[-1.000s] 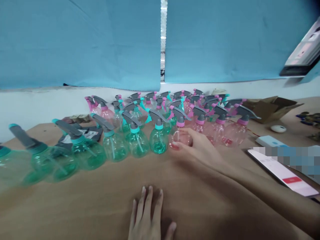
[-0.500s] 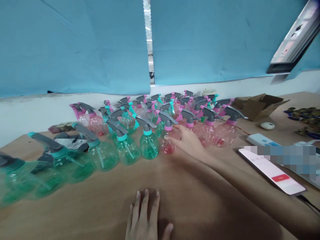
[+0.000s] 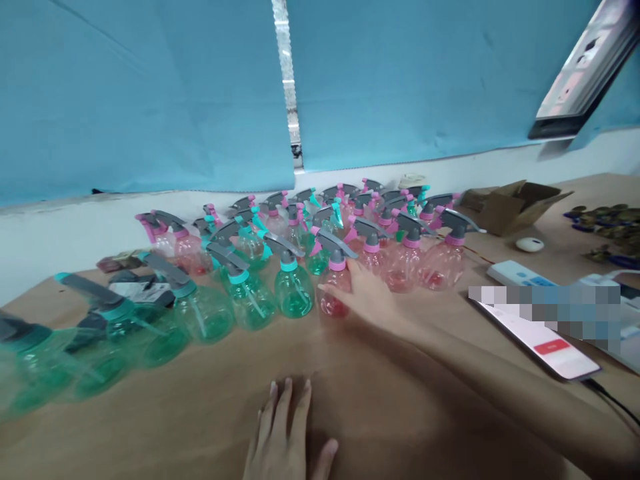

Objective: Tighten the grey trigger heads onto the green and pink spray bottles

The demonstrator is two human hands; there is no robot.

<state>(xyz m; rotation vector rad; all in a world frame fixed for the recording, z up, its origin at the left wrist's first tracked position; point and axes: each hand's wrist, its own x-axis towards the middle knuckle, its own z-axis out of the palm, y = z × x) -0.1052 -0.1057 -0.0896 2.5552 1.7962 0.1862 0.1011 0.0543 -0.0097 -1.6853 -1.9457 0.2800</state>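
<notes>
My right hand is wrapped round a pink spray bottle with a grey trigger head, which stands upright at the front of the group. My left hand lies flat on the wooden table, fingers spread, holding nothing. Just left of the held bottle stands a green spray bottle with a turquoise collar. Several more green bottles reach out to the left. On the right of my right hand are other pink spray bottles. Farther bottles are partly hidden behind the front ones.
A lit phone on a cable lies at the right, with a white power strip behind it. Farther back are an open cardboard box, a white mouse-like object and a pile of small brownish pieces. Blue sheeting covers the wall.
The pink bottle in my right hand has come slightly nearer to me, out in front of its neighbours. My left hand stays flat on the table. The view has shifted a little.
</notes>
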